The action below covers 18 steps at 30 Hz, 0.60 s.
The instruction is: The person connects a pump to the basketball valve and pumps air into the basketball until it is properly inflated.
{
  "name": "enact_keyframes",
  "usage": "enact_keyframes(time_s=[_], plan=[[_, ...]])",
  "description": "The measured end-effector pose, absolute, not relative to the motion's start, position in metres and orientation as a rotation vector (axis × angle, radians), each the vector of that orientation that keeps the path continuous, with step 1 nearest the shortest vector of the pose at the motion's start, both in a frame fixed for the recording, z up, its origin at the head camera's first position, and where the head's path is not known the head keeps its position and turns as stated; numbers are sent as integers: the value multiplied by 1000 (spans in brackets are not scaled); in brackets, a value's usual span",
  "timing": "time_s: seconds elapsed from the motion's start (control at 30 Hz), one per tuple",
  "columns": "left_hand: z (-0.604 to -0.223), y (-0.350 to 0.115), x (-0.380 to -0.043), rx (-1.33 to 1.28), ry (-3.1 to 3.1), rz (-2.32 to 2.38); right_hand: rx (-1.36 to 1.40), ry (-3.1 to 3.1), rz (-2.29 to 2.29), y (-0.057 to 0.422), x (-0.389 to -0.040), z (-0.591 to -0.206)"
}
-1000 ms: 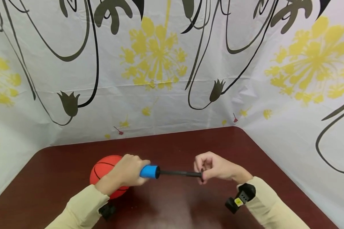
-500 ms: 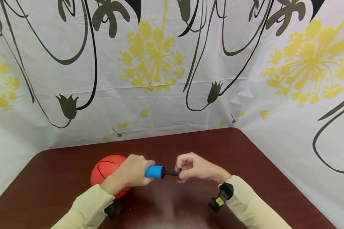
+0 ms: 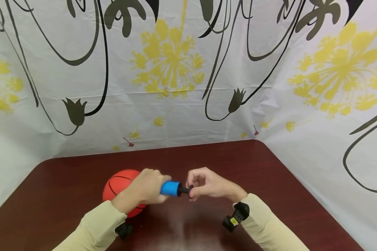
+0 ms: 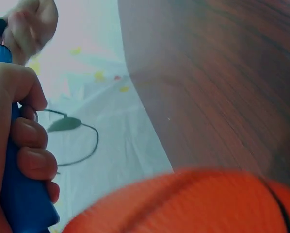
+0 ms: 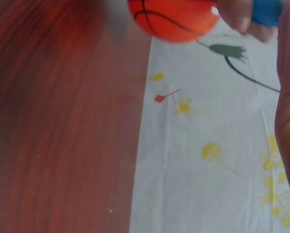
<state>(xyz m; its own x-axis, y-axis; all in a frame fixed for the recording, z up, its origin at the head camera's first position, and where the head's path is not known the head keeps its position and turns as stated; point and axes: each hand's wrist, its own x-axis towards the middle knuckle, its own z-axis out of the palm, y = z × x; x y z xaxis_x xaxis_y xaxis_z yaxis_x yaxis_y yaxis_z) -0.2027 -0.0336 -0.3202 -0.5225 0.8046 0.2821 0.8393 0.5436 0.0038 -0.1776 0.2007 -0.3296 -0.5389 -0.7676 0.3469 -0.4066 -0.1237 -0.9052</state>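
My left hand (image 3: 147, 187) grips the blue barrel of a hand pump (image 3: 170, 188), its fingers curled round it in the left wrist view, where the pump's barrel (image 4: 26, 194) slants downward. At the pump's other end, my right hand (image 3: 208, 184) pinches the black handle; only a short piece of the black rod shows between handle and barrel. An orange-red basketball (image 3: 117, 184) with black lines sits behind and below my left hand and wrist, partly hidden by them. Whether the pump's far end touches the ball is hidden.
The dark red-brown table (image 3: 226, 157) has rounded far corners. A white curtain (image 3: 182, 129) printed with yellow flowers and dark stems hangs around its back and sides. Small black cameras (image 3: 235, 217) are strapped to both wrists.
My right hand has moved left toward my left hand, pushing the pump's rod into the barrel, so much less rod shows. My left hand has shifted slightly right.
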Motion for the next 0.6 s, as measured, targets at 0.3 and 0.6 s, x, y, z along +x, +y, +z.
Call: enact_keyframes(time_s=[0.3, 0.6], plan=[[-316, -40, -206, -1364, -2500, -214, -1263, 1657, -1832, 227, -173, -325], [-315, -42, -203, -1340, -2531, -176, -1306, 1758, -1781, 224, -175, -326]])
